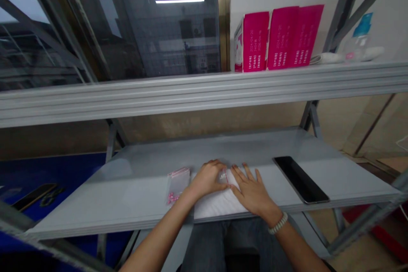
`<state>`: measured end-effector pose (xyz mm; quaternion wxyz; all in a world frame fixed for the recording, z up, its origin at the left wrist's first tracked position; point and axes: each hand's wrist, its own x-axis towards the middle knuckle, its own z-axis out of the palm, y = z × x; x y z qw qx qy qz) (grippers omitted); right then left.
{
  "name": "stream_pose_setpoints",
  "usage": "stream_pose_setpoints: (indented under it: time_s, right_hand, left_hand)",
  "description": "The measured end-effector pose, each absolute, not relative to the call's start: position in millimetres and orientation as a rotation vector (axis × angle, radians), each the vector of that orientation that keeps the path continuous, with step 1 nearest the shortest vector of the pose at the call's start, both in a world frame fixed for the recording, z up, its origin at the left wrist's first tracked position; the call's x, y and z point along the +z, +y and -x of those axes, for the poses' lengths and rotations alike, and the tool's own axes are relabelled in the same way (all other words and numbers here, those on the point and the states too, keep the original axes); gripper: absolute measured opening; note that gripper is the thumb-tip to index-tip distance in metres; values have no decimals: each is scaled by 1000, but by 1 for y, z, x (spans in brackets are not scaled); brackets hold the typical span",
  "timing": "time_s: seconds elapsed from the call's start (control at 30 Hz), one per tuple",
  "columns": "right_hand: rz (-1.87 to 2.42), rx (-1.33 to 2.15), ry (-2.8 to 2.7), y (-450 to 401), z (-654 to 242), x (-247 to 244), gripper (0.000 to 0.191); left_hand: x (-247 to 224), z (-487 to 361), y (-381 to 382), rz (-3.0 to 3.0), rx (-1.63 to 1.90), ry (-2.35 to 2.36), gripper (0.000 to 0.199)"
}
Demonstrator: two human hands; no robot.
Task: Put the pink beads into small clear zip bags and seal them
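Note:
A small clear zip bag (222, 175) with a red line along its edge lies on a folded white cloth (219, 205) at the shelf's front. My left hand (208, 177) curls over the bag's left side, thumb and fingers closed around it. What the bag holds is too small to make out. My right hand (253, 190) lies flat with spread fingers on the cloth, its fingertips and thumb beside the bag's right edge. Left of my left hand is another clear zip bag (178, 182) with small pink pieces at its lower end.
A dark phone or tablet (300, 179) rests on the grey shelf (137, 187) to the right. Overhead, the upper shelf (178, 97) carries pink boxes (283, 38) and a spray bottle (360, 40). Metal posts flank the work surface.

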<state>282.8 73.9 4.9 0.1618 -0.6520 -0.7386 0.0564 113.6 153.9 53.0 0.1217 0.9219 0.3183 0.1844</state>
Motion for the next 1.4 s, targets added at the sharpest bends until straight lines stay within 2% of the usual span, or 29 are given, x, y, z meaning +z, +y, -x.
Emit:
stream_pose_setpoints:
  time_s: [0.53, 0.9, 1.07, 1.23, 1.4]
  right_hand:
    - [1914, 218, -2127, 77, -284, 6, 62]
    - [1913, 205, -2116, 76, -282, 7, 62]
    - [1883, 196, -2088, 74, -284, 9, 62]
    - [1539, 73, -1712, 64, -286, 1, 57]
    - [1190, 568, -1326, 49, -266, 7, 39]
  left_hand:
    - [65, -130, 160, -2884, 130, 924, 55]
    - [78, -135, 161, -2912, 93, 946, 51]
    - [75, -122, 154, -2834, 270, 1050, 53]
    - [60, -112, 114, -2659, 723, 1330, 50]
    - [43, -128, 75, -2371, 1263, 1320, 34]
